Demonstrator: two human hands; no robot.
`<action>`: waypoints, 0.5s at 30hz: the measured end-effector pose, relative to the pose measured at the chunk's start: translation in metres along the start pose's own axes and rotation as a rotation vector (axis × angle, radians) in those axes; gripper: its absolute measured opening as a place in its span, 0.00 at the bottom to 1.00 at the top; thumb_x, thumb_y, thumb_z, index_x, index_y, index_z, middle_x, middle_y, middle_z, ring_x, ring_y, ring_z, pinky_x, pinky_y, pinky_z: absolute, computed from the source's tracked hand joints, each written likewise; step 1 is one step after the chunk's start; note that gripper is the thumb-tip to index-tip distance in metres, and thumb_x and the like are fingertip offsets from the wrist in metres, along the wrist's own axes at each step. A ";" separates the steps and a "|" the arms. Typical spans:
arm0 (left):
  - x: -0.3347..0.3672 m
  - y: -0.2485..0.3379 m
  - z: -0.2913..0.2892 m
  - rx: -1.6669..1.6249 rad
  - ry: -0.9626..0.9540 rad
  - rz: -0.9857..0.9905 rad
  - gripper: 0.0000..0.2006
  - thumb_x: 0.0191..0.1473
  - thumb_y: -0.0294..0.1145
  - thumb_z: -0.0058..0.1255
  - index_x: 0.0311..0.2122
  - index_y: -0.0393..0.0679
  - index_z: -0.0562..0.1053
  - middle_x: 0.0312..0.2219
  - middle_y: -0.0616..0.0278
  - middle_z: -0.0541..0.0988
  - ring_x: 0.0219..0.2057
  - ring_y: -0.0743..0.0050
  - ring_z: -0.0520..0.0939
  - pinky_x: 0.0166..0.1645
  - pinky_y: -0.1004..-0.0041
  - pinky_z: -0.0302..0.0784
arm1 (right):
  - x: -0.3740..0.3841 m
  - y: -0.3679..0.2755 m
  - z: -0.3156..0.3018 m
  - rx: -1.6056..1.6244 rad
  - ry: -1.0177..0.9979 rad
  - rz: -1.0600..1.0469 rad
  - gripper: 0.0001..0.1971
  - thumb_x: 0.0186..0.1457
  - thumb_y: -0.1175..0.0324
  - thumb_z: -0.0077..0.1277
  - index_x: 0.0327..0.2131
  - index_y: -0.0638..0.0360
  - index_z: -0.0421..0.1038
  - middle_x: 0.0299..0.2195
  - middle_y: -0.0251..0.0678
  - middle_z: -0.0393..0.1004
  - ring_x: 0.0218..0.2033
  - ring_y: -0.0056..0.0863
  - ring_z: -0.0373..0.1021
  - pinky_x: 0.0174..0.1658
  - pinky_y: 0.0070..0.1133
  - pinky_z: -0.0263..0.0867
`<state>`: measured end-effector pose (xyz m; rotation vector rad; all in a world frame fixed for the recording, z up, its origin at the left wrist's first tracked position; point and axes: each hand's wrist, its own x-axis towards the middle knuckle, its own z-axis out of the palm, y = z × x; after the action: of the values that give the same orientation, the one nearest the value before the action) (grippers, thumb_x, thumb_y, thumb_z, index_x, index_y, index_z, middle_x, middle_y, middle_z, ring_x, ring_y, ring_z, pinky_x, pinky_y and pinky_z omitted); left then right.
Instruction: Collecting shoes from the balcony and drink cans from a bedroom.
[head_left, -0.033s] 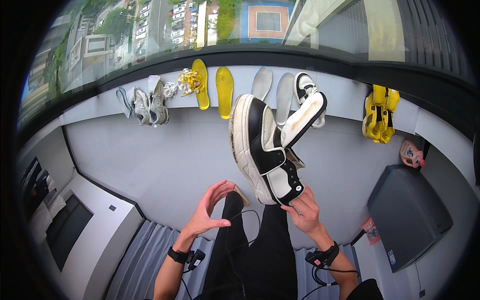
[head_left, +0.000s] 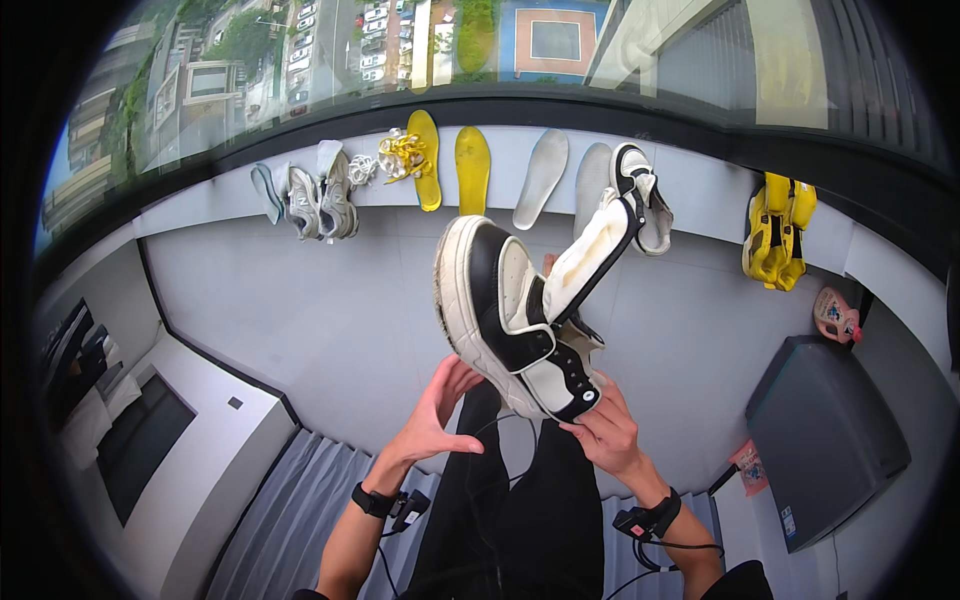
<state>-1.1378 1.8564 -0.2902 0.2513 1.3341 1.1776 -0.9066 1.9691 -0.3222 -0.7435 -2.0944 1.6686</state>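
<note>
One black-and-white shoe point(head_left: 512, 335) is held up in mid-air above the person's two dark-trousered legs point(head_left: 560, 485), its lower end pinched between the thumb and fingers of the right hand point(head_left: 607, 432); the left hand point(head_left: 430, 418) curves loosely unclosed by the sole, and whether its fingertips touch cannot be told. Beyond, a ledge point(head_left: 700, 190) holds, left to right, two grey sneakers point(head_left: 303, 207), two lace bundles point(head_left: 402, 155), two yellow insoles point(head_left: 472, 170), two grey insoles point(head_left: 541, 178), a second black-and-white shoe point(head_left: 655, 225) and two yellow-and-black shoes point(head_left: 761, 240).

A pale ledge point(head_left: 503, 160) (long and narrow) carries shoes point(head_left: 338, 208), insoles point(head_left: 472, 168) and tangled laces point(head_left: 401, 154).
</note>
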 end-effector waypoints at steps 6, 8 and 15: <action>-0.053 0.033 -0.015 0.191 0.129 -0.189 0.44 0.35 0.34 0.76 0.60 0.43 0.65 0.56 0.61 0.72 0.55 0.68 0.72 0.59 0.67 0.69 | -0.005 -0.016 0.038 -0.015 -0.208 -0.080 0.09 0.38 0.83 0.56 0.29 0.69 0.76 0.35 0.38 0.76 0.46 0.39 0.72 0.62 0.53 0.55; -0.041 0.043 -0.012 -0.018 0.156 0.114 0.43 0.40 0.35 0.74 0.61 0.44 0.63 0.61 0.59 0.63 0.58 0.71 0.68 0.63 0.67 0.64 | -0.003 -0.019 0.041 0.005 -0.217 -0.223 0.09 0.39 0.83 0.55 0.29 0.70 0.76 0.37 0.41 0.75 0.47 0.41 0.71 0.63 0.54 0.54; -0.054 -0.008 -0.019 0.347 0.088 0.503 0.40 0.41 0.25 0.69 0.51 0.50 0.50 0.55 0.40 0.64 0.58 0.43 0.68 0.61 0.47 0.64 | -0.013 0.003 0.053 0.220 -0.423 0.000 0.14 0.37 0.78 0.56 0.33 0.71 0.75 0.44 0.46 0.74 0.54 0.51 0.67 0.63 0.55 0.53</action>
<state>-1.1388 1.8033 -0.2688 0.8312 1.6048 1.3719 -0.9261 1.9199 -0.3372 -0.3423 -2.1144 2.1638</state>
